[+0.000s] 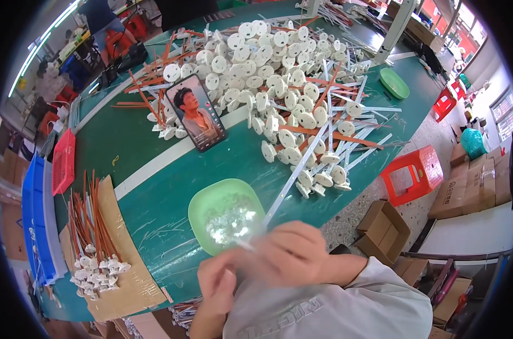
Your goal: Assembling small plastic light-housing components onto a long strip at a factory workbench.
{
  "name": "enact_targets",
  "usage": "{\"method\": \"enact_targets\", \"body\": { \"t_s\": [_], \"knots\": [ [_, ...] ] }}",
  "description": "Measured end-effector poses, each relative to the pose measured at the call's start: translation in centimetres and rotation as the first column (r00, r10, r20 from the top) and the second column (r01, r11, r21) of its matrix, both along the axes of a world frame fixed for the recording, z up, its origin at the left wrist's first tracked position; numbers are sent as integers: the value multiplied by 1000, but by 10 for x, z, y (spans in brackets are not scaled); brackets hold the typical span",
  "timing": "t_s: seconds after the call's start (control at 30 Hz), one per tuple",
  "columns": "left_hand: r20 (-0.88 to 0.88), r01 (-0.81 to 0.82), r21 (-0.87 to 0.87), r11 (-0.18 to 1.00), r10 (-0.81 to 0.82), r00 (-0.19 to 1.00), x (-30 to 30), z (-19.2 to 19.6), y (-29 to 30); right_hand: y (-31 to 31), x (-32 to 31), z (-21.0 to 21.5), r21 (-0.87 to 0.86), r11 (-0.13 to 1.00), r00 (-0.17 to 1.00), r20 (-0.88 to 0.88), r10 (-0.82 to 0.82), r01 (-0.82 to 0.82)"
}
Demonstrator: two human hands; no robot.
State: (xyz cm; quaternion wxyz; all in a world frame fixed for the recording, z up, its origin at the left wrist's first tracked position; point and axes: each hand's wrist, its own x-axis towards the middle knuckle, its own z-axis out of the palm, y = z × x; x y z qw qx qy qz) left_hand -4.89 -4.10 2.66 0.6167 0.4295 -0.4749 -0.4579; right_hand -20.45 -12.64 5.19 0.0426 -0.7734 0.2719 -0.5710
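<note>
Pale-green plastic bowl [199, 210] of shiny bits [231, 227], just beyond bare left hand [216, 282] and blurred right hand [296, 253] — both curled, cannot tell around what; long flat grey strip [293, 183] from right knuckles into heaped white discs [275, 82].

From my distant station I see large raised capital letters on the light grey fabric shirt [347, 311], bent by folds, so I cannot make out the full wording. I also find a dark printed mark with a line of characters on a brown cardboard carton [464, 192], and tiny pale captions low on the lit screen of a black rectangular smartphone [196, 112], too small for me to read.
</note>
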Motion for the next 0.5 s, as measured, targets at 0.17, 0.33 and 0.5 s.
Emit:
{"method": "enact_targets", "body": {
  "t_s": [0.17,0.33,0.5],
  "knots": [
    [-213,96,210,973,-51,976,18,8,8,25,15,-14,-79,987,990,11,142,-141],
    [-286,325,163,932,-271,919,44,6,41,45,24,-20,-136,894,899,44,436,-427],
    [-645,235,81,969,-129,754,48,-21,80,46,31,-12,-57,730,732,-24,681,-681]
  ]
}}
